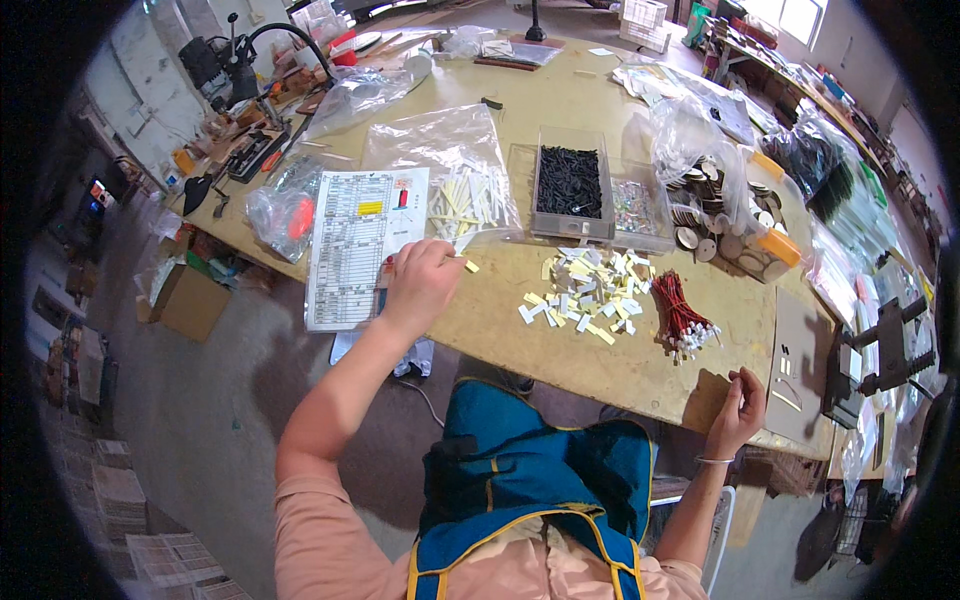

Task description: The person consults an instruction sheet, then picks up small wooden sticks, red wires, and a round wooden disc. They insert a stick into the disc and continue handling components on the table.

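My left hand (pixel 420 284) lies over the right edge of a printed sheet (pixel 345 255), its fingers bent and close together. A small yellow piece (pixel 471 266) is beside its thumb; whether the fingers grip anything is hidden. At the table's front edge, my right hand (pixel 738 412) is curled with thumb and fingers together, and I cannot make out anything in it. Between the hands lie a loose pile of small white and yellow label pieces (pixel 588 290) and a bundle of red wires (pixel 680 308) with white ends.
A clear box of black parts (pixel 570 182) and a box of small mixed parts (pixel 636 212) stand behind the pile. Left of them is a plastic bag with pale strips (pixel 468 200). A container of round discs (pixel 735 215) and a grey board (pixel 803 365) are at right.
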Available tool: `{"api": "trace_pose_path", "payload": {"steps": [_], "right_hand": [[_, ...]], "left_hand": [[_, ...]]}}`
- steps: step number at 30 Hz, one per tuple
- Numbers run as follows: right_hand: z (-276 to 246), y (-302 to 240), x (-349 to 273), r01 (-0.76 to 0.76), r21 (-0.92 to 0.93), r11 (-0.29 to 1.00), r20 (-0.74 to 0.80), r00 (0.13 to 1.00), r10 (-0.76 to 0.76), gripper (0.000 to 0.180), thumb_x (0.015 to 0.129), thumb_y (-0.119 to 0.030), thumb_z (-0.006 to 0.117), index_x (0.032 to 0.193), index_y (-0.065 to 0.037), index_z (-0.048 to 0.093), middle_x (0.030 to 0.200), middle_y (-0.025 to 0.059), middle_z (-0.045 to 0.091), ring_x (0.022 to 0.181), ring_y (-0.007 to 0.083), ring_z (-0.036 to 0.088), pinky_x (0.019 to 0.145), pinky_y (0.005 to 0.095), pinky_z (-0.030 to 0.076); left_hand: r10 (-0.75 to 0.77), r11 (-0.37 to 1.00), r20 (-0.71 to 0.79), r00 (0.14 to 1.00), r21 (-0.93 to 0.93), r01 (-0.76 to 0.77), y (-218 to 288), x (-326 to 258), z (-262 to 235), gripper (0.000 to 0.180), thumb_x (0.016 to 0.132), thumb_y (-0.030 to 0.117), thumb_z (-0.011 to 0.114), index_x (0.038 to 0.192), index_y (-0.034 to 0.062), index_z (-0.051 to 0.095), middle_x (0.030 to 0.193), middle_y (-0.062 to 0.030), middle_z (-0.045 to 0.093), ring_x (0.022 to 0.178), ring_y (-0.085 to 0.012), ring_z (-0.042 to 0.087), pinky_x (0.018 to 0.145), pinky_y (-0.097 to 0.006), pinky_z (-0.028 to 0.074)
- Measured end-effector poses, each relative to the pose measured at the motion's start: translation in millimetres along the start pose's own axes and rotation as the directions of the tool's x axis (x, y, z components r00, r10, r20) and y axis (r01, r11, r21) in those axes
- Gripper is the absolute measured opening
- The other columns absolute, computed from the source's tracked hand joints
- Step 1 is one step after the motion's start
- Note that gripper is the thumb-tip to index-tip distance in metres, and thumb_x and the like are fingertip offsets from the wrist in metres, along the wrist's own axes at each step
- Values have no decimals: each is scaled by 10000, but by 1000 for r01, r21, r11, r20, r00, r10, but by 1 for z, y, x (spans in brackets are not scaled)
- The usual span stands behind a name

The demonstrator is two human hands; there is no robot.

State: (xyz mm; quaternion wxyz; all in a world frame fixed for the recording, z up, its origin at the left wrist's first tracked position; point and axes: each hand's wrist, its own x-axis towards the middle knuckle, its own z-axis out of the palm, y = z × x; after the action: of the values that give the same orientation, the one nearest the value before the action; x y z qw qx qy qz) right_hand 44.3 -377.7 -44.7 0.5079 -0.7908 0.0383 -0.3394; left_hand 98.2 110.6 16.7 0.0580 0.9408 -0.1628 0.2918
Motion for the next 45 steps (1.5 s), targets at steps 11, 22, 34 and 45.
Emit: {"api": "trace_pose_path", "payload": {"steps": [11, 22, 34, 45], "right_hand": [[0, -1, -1, -47, -18, 999, 3, 999, 47, 189, 973, 3, 583, 1148, 61, 627, 1052, 130, 677, 995, 190, 657, 898, 304, 532], [0, 1, -1, -45, -25, 999, 6, 999, 46, 185, 979, -8, 586, 1146, 51, 637, 1041, 121, 689, 959, 177, 647, 896, 302, 512], [-1, 4, -2, -35, -37, 999, 21, 999, 35, 191, 989, -7, 576, 1159, 55, 634, 1050, 129, 689, 970, 179, 653, 901, 301, 512], [-1, 8, -2, -17, -38, 999, 23, 1000, 18, 193, 991, -8, 573, 1164, 55, 632, 1055, 134, 689, 978, 185, 658, 906, 306, 518]], "left_hand": [[76, 997, -28, 997, 4, -76, -6, 7, 25, 105, 781, 63, 705, 885, 72, 710, 861, -45, 631, 855, -245, 621, 745, -385, 472], [-14, 998, -88, 996, -60, 8, -7, 4, 28, 97, 773, 56, 703, 867, 78, 696, 854, -53, 634, 833, -256, 622, 742, -393, 466], [-21, 999, -97, 995, -47, 17, -4, 4, 25, 89, 781, 56, 719, 864, 66, 689, 851, -51, 632, 835, -246, 619, 740, -386, 458], [-25, 999, -112, 993, -49, 20, -6, 4, 27, 101, 786, 39, 711, 880, 61, 682, 844, -58, 629, 833, -252, 624, 744, -391, 465]]}}
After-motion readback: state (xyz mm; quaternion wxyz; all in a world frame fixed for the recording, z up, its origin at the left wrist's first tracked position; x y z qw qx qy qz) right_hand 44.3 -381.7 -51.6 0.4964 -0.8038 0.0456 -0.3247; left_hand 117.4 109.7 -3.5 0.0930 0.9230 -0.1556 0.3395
